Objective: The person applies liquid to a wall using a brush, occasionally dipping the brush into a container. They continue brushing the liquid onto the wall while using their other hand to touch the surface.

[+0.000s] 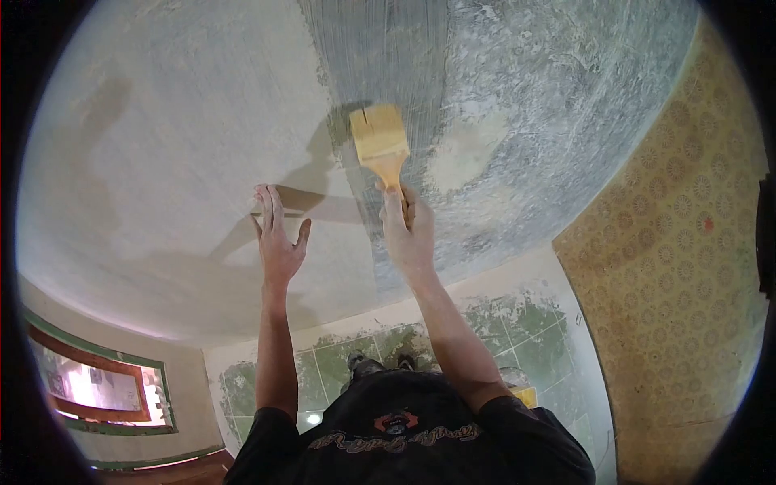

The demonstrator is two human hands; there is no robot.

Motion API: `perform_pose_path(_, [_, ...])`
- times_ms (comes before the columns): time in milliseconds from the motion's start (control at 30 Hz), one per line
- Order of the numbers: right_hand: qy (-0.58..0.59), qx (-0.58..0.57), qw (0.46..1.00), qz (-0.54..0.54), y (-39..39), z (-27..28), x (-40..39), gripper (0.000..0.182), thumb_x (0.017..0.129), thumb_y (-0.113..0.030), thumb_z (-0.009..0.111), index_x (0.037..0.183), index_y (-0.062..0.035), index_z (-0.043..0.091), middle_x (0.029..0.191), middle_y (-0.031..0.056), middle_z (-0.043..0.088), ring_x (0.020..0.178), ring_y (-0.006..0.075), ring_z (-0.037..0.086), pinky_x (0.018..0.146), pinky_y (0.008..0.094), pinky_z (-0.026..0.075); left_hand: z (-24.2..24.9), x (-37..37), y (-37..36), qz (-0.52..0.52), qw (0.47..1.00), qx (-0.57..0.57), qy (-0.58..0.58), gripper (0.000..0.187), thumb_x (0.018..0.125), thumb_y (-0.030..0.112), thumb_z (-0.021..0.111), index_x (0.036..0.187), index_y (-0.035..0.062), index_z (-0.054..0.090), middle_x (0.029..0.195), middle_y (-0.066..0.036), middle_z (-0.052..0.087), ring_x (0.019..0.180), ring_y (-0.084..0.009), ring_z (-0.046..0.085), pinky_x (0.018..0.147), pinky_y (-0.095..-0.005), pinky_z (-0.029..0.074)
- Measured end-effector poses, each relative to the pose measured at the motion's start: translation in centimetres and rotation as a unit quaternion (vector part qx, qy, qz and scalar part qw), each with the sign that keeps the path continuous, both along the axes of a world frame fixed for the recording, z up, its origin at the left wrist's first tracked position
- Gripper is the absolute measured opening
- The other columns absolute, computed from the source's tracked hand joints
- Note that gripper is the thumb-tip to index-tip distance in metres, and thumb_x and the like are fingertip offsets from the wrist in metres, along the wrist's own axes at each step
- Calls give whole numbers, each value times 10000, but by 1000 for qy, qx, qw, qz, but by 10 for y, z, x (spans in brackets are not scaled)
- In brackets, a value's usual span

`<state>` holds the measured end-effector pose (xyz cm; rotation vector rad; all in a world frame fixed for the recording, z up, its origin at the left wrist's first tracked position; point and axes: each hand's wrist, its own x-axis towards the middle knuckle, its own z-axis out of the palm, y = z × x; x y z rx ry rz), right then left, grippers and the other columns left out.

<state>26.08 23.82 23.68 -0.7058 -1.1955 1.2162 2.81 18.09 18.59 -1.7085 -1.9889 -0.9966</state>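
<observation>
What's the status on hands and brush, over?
Right hand gripping brush against wall. Left hand open, flat on wall. Nothing blocking the brush.

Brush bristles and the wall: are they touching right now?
Touching. The head view shows the brush, held by the right hand, with its bristle edge pressed flat against the wall at the darker wet patch, no gap visible.

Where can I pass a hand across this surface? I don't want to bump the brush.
Free: the pale plaster left of the left hand, out to the window, and the grey scraped area between the brush and the patterned wallpaper. Crowded: the gap between the left hand and the right hand.
</observation>
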Motion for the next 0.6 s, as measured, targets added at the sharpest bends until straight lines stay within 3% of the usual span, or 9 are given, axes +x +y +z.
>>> perform_pose_path(100, [-117,65,989,-69,23,-35,-13,302,1067,-256,575,1074,17,703,662,-3,551,549,97,476,520,299,391,2,2,-7,-4,1000,-11,-9,894,944,271,716,1636,51,194,1708,-206,130,1578,-374,131,1229,-634,123])
perform_pose_path(200, [-145,173,958,-175,44,-157,-22,359,1056,-297,566,1057,41,687,670,109,606,543,224,532,547,388,425,14,10,-24,-17,999,-25,-41,758,954,253,711,1581,39,342,1694,-221,178,1563,-389,190,1228,-581,210])
perform_pose_path(233, [-216,92,967,-101,48,-218,-8,415,1044,-338,554,1019,58,675,697,208,635,592,336,610,589,465,451,16,17,-33,-43,996,-27,-77,667,961,240,705,1522,25,417,1670,-230,238,1530,-401,267,1211,-542,269])
perform_pose_path(300, [-350,-23,934,-70,24,-321,29,550,1007,-466,560,896,51,712,737,265,677,687,358,703,613,493,485,14,33,-54,-70,991,-27,-109,579,968,227,699,1463,10,491,1647,-240,299,1498,-413,344,1194,-503,328])
perform_pose_path(333, [-426,-184,885,-44,12,-384,46,613,995,-520,534,815,39,713,756,284,685,696,392,699,629,509,501,10,43,-67,-89,986,-40,-134,537,969,215,699,1427,5,515,1586,-247,389,1439,-420,420,1164,-476,371])
perform_pose_path(367, [-479,-160,862,-56,-17,-414,72,637,1002,-536,501,784,28,703,731,282,686,690,401,696,626,513,513,3,53,-79,-110,980,-51,-158,494,969,202,699,1391,0,539,1525,-253,480,1380,-428,496,1133,-449,415])
perform_pose_path(433, [-510,-333,790,67,-44,-439,105,520,987,-477,592,864,13,717,742,185,705,615,263,677,542,442,511,-40,66,-106,-120,977,-67,-165,412,959,173,704,1317,8,582,1384,-261,592,1266,-429,582,1072,-461,457])
perform_pose_path(500, [-334,-308,874,174,-71,-483,148,376,986,-369,658,974,2,717,769,113,693,608,180,655,490,366,474,-67,89,-132,-132,961,-134,-202,272,933,147,721,1162,16,655,1234,-238,679,1155,-413,650,986,-448,510])
perform_pose_path(600, [-364,-241,895,88,-120,-376,190,421,991,-361,630,1112,34,714,756,126,705,642,245,667,596,400,523,-106,91,-144,-205,943,-176,-195,163,917,138,729,1006,12,677,1121,-202,722,1059,-392,691,915,-435,542])
